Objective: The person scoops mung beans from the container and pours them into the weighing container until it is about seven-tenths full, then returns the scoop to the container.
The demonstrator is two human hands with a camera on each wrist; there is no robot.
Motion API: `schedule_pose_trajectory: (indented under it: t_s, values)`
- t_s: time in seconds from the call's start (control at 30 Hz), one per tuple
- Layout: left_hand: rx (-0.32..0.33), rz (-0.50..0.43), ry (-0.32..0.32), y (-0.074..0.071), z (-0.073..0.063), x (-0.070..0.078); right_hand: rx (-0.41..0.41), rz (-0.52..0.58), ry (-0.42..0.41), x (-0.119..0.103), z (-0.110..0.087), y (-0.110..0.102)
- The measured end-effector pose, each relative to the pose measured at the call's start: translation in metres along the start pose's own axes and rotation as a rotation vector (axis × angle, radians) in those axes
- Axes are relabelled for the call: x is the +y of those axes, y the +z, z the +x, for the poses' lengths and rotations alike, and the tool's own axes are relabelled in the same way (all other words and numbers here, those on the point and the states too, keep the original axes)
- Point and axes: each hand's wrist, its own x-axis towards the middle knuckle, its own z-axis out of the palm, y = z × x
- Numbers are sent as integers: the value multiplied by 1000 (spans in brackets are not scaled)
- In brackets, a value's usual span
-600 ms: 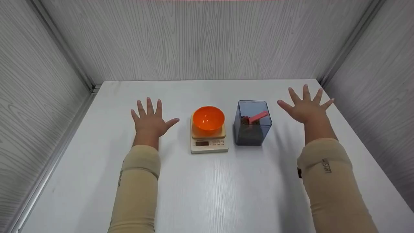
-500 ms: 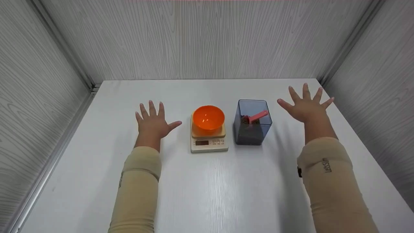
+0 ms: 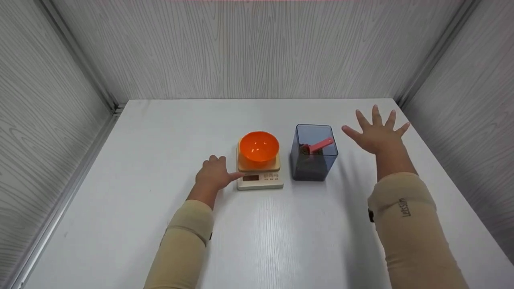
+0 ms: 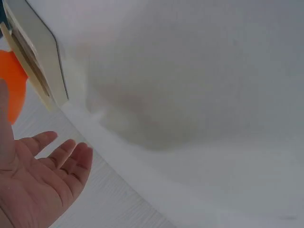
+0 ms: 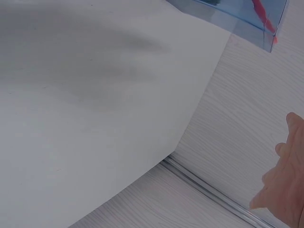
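An orange bowl (image 3: 259, 147) sits on a kitchen scale (image 3: 261, 185) with a small dark display. My left hand (image 3: 213, 175) is just left of the scale, its thumb overlapping the scale's left edge in the head view. In the left wrist view, the fingers of that hand (image 4: 40, 187) are slightly bent and nothing is held. To the right of the scale stands a clear bluish container (image 3: 314, 160) with dark granular contents, and a pink scoop (image 3: 322, 144) leans inside. My right hand (image 3: 379, 136), fingers spread wide, is right of the container and holds nothing.
The things stand on a white table (image 3: 257, 241). A grey wood-grain panel (image 3: 257, 48) rises behind it, and similar panels (image 3: 40, 140) flank it left and right.
My left hand has moved right and toward the person, to beside the scale, and its fingers have bent. My right hand has shifted slightly left. The bowl, scale and container have not moved.
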Motion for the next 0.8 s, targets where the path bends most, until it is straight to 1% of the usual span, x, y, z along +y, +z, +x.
schedule_pose_trajectory:
  t_s: [0.13, 0.23, 0.37, 0.47, 0.57, 0.8]
  values:
    - [-51, -138, -21, 15, -3, 5, 5, 0, -6, 1, -1, 2]
    - [-87, -221, -46, 24, -5, 6, 2, -3, -7, 2, -2, 2]
    - [-84, -247, -48, 32, -6, 5, -5, -12, -7, 3, -3, 1]
    - [-87, -260, -52, 33, -7, 4, -5, -23, -11, 4, -3, 1]
    - [-109, -279, -64, 33, -8, 4, -5, -34, -23, 3, -2, 2]
    - [-132, -302, -72, 34, -10, 4, -4, -23, -76, -8, 3, 8]
